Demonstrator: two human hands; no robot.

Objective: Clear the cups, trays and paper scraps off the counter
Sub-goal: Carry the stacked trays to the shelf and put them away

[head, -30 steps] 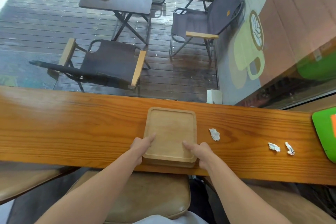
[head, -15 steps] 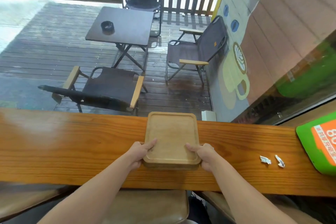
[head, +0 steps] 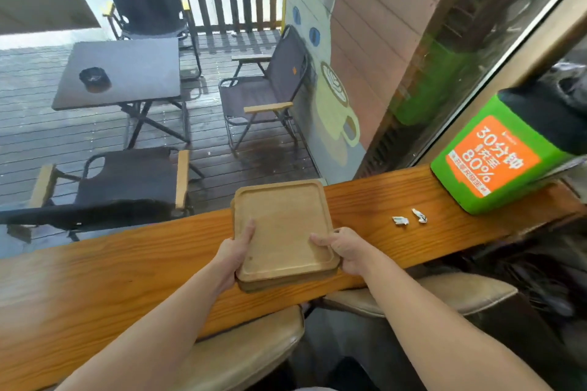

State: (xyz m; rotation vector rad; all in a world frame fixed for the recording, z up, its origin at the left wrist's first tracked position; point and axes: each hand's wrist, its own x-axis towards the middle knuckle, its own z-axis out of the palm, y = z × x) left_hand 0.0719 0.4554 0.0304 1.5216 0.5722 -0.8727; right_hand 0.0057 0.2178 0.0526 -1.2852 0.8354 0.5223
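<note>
A stack of square wooden trays is held just above the long wooden counter, tilted a little. My left hand grips the stack's near left edge, thumb lying on the top tray. My right hand grips the near right corner, thumb on top. Two small crumpled paper scraps lie on the counter to the right of the trays. No cup is in view.
A green box with an orange label stands at the counter's right end. Two tan padded stools sit under the counter's near edge. Beyond the window are dark folding chairs and a black table on a wet deck.
Both hands have closed on the tray stack and lifted it off the counter. The paper scrap that lay just right of the trays is out of sight now.
</note>
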